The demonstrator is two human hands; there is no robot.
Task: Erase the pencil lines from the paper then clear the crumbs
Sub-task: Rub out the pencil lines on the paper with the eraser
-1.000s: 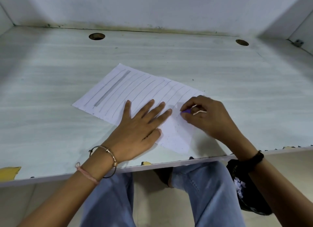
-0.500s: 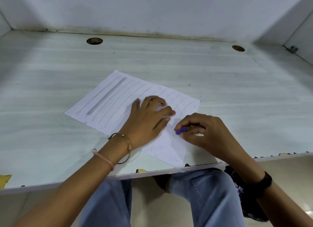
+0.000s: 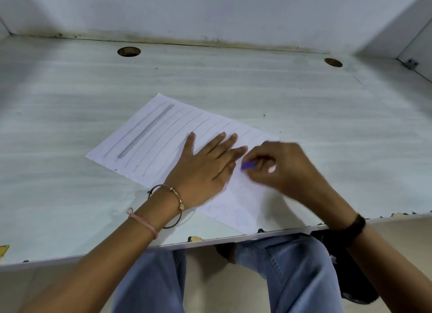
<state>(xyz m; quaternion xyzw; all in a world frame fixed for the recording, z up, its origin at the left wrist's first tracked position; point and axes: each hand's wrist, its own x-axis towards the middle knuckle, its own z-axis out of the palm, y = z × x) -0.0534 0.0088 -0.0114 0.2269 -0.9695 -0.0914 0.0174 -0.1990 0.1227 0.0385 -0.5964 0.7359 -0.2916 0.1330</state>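
Evidently the right hand (image 3: 285, 170) pinches the purple eraser (image 3: 248, 165) at the near-right of the paper (image 3: 236, 202) while the flat left hand (image 3: 205, 170) pins it, and the remaining pencil lines (image 3: 145, 131) lie toward ten o'clock, running seven-to-one o'clock.

Blue jeans (image 3: 294, 273), gold bangle (image 3: 179, 199), blk wristband (image 3: 357, 224)

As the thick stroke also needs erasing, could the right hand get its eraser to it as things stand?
Probably not directly: the left hand lies flat on the paper, between the stroke and the right hand holding the eraser.
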